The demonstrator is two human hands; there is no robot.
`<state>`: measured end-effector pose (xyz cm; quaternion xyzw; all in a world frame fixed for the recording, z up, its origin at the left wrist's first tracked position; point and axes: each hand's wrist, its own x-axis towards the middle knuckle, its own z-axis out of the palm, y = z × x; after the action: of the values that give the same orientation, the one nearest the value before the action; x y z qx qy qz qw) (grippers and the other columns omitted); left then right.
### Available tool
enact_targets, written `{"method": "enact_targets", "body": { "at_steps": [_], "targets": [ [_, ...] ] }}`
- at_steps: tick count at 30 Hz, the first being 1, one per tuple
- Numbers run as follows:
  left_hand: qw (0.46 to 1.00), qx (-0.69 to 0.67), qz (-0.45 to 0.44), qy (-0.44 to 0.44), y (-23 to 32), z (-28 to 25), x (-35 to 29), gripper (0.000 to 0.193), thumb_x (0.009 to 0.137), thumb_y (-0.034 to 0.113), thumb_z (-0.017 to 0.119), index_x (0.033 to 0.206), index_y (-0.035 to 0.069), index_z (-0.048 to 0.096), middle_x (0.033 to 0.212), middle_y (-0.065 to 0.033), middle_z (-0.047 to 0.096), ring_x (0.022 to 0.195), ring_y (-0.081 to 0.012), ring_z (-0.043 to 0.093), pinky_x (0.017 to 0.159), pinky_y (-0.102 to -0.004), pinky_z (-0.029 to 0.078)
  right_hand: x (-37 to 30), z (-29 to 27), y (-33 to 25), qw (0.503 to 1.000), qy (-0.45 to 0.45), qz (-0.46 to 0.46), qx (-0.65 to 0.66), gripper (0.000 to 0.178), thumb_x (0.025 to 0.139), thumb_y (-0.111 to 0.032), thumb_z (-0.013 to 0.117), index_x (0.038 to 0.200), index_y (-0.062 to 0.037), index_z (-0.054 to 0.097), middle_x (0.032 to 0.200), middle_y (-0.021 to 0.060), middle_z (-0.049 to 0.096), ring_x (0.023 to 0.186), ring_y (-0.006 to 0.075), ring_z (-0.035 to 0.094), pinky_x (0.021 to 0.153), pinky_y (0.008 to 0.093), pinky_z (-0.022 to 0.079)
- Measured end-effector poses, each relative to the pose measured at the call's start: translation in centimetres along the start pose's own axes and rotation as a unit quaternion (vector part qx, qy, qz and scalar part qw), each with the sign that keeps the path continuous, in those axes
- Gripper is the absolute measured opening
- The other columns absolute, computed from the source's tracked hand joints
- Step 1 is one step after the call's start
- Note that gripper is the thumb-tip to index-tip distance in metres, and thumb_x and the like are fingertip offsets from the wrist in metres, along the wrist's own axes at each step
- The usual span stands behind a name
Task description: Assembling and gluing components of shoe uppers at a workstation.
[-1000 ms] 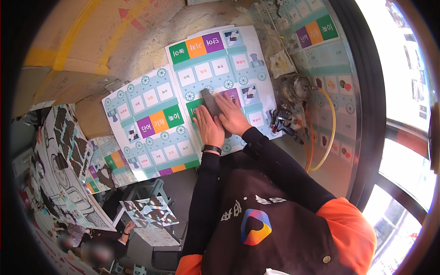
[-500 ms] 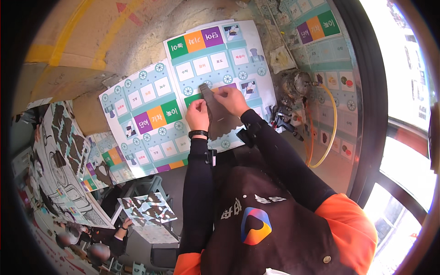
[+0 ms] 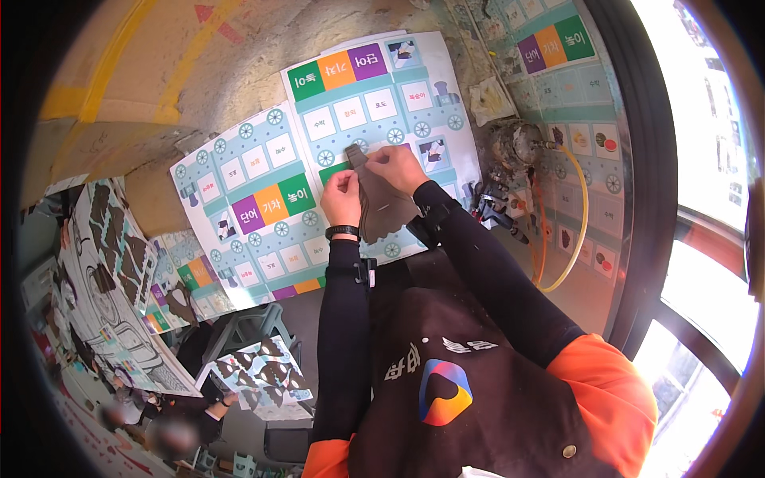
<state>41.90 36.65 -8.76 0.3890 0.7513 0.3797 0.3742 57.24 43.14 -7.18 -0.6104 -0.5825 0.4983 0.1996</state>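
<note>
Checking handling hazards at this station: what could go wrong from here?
Tearing: the left hand and right hand pinch the dark piece near its narrow top, so uneven pulling might rip it.
Shifting: no clamp is visible on the printed sheets beneath, so they could slide.
Snagging: the right sleeve looks close to the black tool and might catch it.

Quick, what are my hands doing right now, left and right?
Left hand: closed, pinching the left edge of the brown piece.
Right hand: closed, pinching it near its narrow top.
</note>
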Motion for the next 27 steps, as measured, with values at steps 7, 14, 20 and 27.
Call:
{"method": "enact_targets", "body": {
  "at_steps": [7,14,20,27],
  "targets": [
    [1.000,0.010,-0.002,-0.015,-0.2,0.4,1.1,0.017,0.092,0.019,0.073,0.096,0.003,0.073,0.084,-0.0054,0.075,0.075,-0.0137,0.070,0.071,-0.0287,0.054,0.9,0.7,0.7,0.999,0.012,-0.003,-0.046,0.031,0.083,-0.030,0.074,0.090,0.0008,0.074,0.088,0.0196,0.074,0.084,0.0347,0.072,0.078,0.0419,0.056],
    [0.999,0.028,-0.017,-0.015,-0.9,0.5,1.7,0.019,0.092,0.021,0.073,0.095,0.002,0.073,0.083,-0.0066,0.075,0.075,-0.0148,0.070,0.071,-0.0294,0.054,0.8,1.4,-0.3,0.996,0.007,0.022,-0.081,0.029,0.088,-0.028,0.067,0.095,0.0002,0.074,0.091,0.0212,0.073,0.089,0.0388,0.070,0.081,0.0450,0.056],
    [0.998,0.045,-0.031,-0.014,-0.9,0.8,2.2,0.023,0.092,0.024,0.074,0.095,0.001,0.073,0.083,-0.0084,0.075,0.074,-0.0164,0.071,0.071,-0.0304,0.054,1.0,2.4,0.1,0.994,0.033,0.030,-0.098,0.029,0.089,-0.028,0.066,0.098,-0.0013,0.074,0.094,0.0212,0.073,0.091,0.0385,0.070,0.083,0.0459,0.055],
    [0.998,0.060,-0.034,-0.012,-1.1,0.7,2.5,0.022,0.092,0.022,0.073,0.096,0.001,0.072,0.083,-0.0091,0.075,0.073,-0.0171,0.071,0.070,-0.0312,0.055,1.2,2.8,-0.3,0.991,0.051,0.047,-0.115,0.030,0.088,-0.030,0.066,0.097,-0.0017,0.074,0.093,0.0212,0.073,0.091,0.0384,0.070,0.083,0.0463,0.055]
  ]
}}
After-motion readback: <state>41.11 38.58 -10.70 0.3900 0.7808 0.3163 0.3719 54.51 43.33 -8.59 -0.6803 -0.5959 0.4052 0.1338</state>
